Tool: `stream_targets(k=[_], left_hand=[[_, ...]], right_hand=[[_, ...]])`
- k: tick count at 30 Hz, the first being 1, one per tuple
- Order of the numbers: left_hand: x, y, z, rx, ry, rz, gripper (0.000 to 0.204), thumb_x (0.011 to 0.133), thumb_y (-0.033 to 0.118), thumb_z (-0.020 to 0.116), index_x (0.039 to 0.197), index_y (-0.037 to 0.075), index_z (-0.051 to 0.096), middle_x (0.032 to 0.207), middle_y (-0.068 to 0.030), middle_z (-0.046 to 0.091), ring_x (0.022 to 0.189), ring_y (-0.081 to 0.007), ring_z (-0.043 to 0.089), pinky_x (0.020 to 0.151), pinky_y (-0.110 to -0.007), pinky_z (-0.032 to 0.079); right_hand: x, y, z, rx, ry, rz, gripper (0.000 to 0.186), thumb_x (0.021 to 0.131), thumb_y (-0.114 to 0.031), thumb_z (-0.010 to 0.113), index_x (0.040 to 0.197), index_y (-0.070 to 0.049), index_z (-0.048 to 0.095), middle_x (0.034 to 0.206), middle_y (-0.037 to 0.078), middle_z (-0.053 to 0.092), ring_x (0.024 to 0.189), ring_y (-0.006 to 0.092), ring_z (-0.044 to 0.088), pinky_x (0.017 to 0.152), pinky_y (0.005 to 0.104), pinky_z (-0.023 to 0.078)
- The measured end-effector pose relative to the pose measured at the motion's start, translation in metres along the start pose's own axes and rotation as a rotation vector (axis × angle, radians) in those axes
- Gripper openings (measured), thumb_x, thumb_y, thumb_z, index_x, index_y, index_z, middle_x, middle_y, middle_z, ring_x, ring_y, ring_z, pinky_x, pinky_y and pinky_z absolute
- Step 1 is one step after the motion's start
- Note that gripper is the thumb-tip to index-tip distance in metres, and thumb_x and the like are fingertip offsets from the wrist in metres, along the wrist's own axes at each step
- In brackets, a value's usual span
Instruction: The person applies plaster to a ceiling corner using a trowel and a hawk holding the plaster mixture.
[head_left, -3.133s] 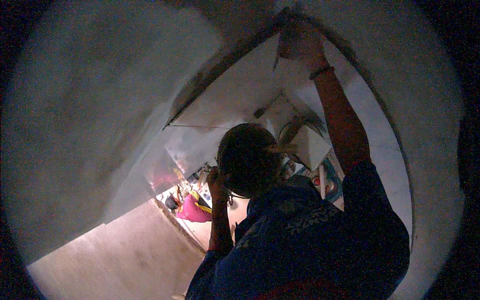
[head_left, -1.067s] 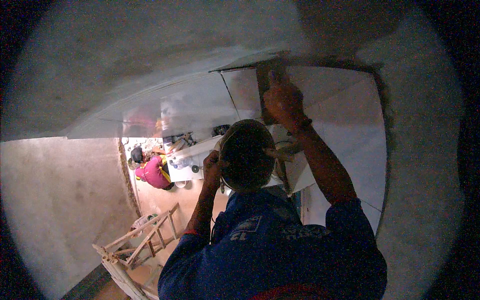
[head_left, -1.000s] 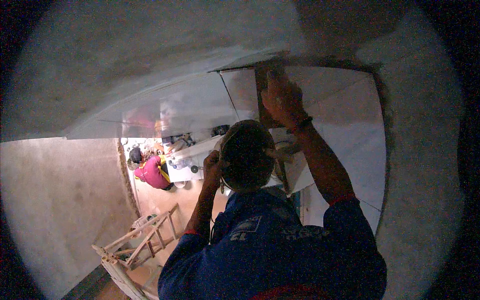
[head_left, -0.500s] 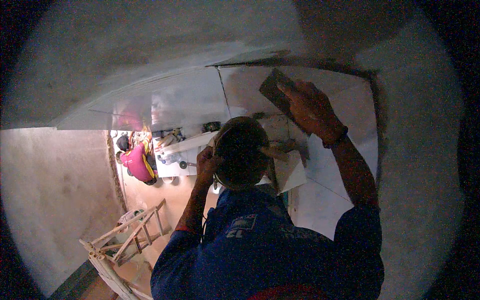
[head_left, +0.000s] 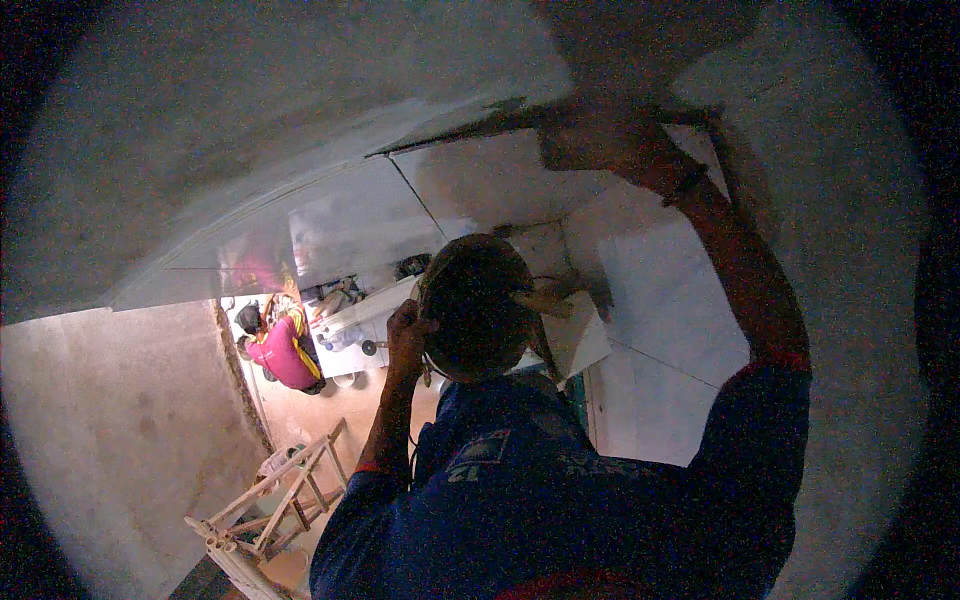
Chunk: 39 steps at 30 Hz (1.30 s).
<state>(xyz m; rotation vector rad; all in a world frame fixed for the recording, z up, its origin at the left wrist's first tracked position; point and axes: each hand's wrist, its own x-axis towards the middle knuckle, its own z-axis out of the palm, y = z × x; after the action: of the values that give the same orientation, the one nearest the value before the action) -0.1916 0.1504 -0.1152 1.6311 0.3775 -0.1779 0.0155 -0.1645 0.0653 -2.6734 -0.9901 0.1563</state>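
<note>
My left hand [head_left: 405,338] is closed on the rim of a dark round bowl [head_left: 475,310], held up before my chest. What lies inside it is too dark to make out. A pale wooden handle [head_left: 545,303] sticks out past its right rim. My right arm is raised, and my right hand [head_left: 640,155] grips a dark, flat, rectangular pad [head_left: 565,150] at the top edge of the white wall tiles [head_left: 490,175]. Deep shadow hides the fingers partly, and the pad's exact kind cannot be told.
Bare grey plaster [head_left: 300,110] lies above the tiles. A wooden trestle [head_left: 290,500] stands at lower left by a rough wall [head_left: 130,400]. Farther off, a person in a pink shirt [head_left: 285,355] crouches beside a white worktop [head_left: 360,335] with tools on it.
My right hand has moved up with the pad, from the tile face to the tiles' top edge. My left hand still holds the bowl. The view has tilted slightly.
</note>
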Motion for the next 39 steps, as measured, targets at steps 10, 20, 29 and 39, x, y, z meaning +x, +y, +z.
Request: stream_targets(k=[10, 20, 29, 39], left_hand=[[0.006, -0.023, -0.002, 0.075, -0.04, -0.053, 0.015, 0.062, 0.008, 0.058, 0.075, 0.004, 0.052, 0.071, -0.0001, 0.052, 0.063, -0.0101, 0.046, 0.056, -0.023, 0.037], [0.008, -0.006, 0.016, 0.0, -0.113, 0.018, 0.016, 0.06, 0.01, 0.06, 0.069, 0.006, 0.047, 0.062, 0.0028, 0.043, 0.057, -0.0087, 0.039, 0.05, -0.023, 0.032], [0.004, -0.018, 0.009, -0.128, -0.097, -0.035, 0.015, 0.06, 0.006, 0.058, 0.071, 0.007, 0.048, 0.069, 0.0013, 0.047, 0.065, -0.0095, 0.042, 0.058, -0.024, 0.035], [0.004, -0.014, 0.004, -0.057, -0.08, -0.078, 0.007, 0.065, 0.005, 0.054, 0.067, 0.005, 0.047, 0.068, -0.001, 0.049, 0.063, -0.0098, 0.043, 0.056, -0.025, 0.035]], right_hand=[[-0.116, 0.043, -0.008, -0.326, 0.244, 0.315, 0.029, 0.077, -0.02, 0.054, 0.104, -0.009, 0.055, 0.1, 0.013, 0.054, 0.095, 0.0263, 0.05, 0.084, 0.0371, 0.04], [-0.174, 0.136, 0.101, 1.073, 0.852, 0.66, 0.034, 0.083, -0.026, 0.05, 0.107, -0.003, 0.051, 0.102, 0.008, 0.055, 0.095, 0.02, 0.05, 0.084, 0.0333, 0.04], [-0.11, 0.136, 0.108, 1.502, 0.851, 0.485, 0.036, 0.083, -0.03, 0.05, 0.106, -0.003, 0.05, 0.098, 0.006, 0.055, 0.092, 0.0181, 0.051, 0.082, 0.0311, 0.04], [0.036, -0.036, 0.197, 0.397, 0.841, 0.52, 0.03, 0.08, -0.024, 0.049, 0.1, -0.002, 0.052, 0.101, 0.014, 0.051, 0.086, 0.0277, 0.049, 0.08, 0.0403, 0.038]])
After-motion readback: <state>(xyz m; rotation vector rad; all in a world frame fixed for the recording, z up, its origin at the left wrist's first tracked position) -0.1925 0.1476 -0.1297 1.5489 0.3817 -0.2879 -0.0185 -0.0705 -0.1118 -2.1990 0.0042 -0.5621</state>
